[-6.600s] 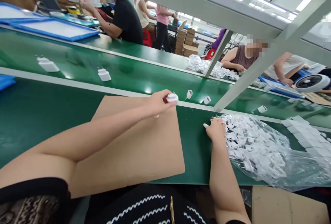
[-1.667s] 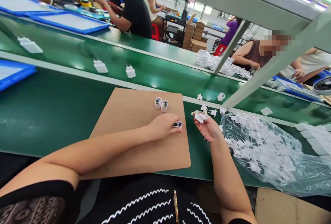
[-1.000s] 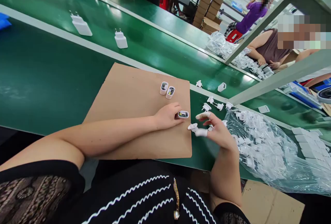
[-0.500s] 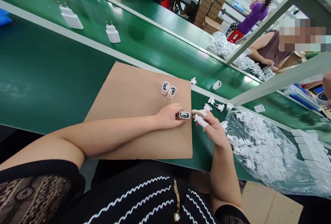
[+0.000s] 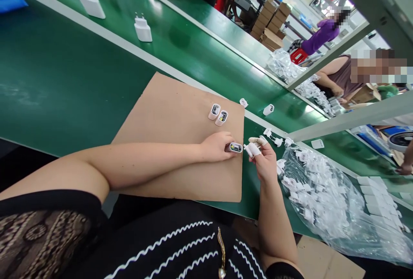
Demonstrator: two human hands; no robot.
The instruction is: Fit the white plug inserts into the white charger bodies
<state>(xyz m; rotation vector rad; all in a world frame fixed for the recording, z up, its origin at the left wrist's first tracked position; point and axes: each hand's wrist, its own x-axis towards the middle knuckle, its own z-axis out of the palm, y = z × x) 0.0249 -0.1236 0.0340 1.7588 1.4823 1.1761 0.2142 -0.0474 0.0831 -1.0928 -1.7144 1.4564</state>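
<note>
Since a second ago, our right hand [image 5: 266,160] has drawn its spread fingers together. From the left, two open charger housings [image 5: 221,118] stand on the far part of our cardboard sheet [image 5: 180,118]; our left hand [image 5: 217,146] grips a third housing [image 5: 235,147]; just right, our right fingers pinch a plug cap [image 5: 248,151]. We seem to be lining them up, which calls for squaring cap to opening.

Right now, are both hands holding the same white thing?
No, the left hand holds an open white case, while the right hand pinches a white plug piece.
</note>
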